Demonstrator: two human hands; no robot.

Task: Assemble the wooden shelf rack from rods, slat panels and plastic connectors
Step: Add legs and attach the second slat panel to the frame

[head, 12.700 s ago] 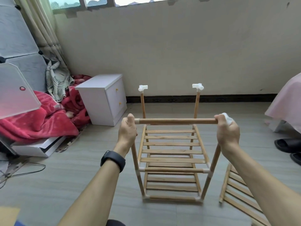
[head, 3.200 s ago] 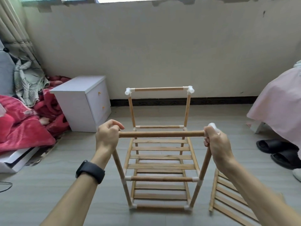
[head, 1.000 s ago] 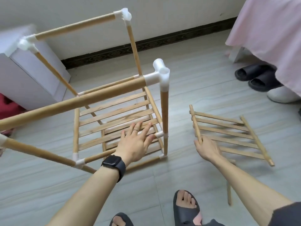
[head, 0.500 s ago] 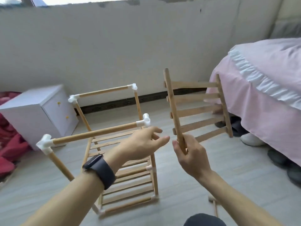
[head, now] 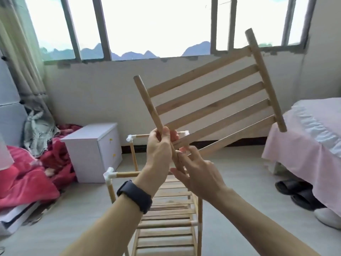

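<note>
Above rack frame (head: 167, 207), left hand (head: 158, 150) and right hand (head: 197, 174) grasp tilted slat panel (head: 210, 97) by side rod.

A bedroom in a home. At 3 o'clock stands a bed under a pink ruffled cover (head: 311, 145), with a pair of dark rubber slippers (head: 295, 191) and a white shoe (head: 328, 218) at its foot, around 4 o'clock. At 10 o'clock a small white two-drawer bedside cabinet (head: 92, 152) sits against the plaster wall. A crumpled red blanket (head: 24, 180) lies heaped at 9 o'clock beneath a long beige curtain (head: 16, 58). At 12 o'clock, grey-framed windows (head: 103, 28) look out on hazy mountains.
</note>
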